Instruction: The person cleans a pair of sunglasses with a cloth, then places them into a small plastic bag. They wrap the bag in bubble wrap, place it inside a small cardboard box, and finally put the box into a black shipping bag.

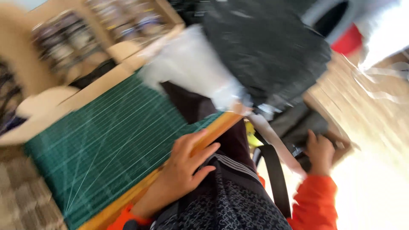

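We see the left hand (184, 170) resting, fingers spread, on the wooden table edge (213, 130) beside the green cutting mat (110, 140), while the right hand (319, 152), fingers curled, grips a dark bag (298, 127).

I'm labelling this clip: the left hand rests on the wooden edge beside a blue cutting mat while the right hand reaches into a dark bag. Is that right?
Not quite: the head view shows the cutting mat is green with pale grid lines, not blue. The rest stands: the left hand rests on the wooden edge beside it, and the right hand reaches into a dark bag.
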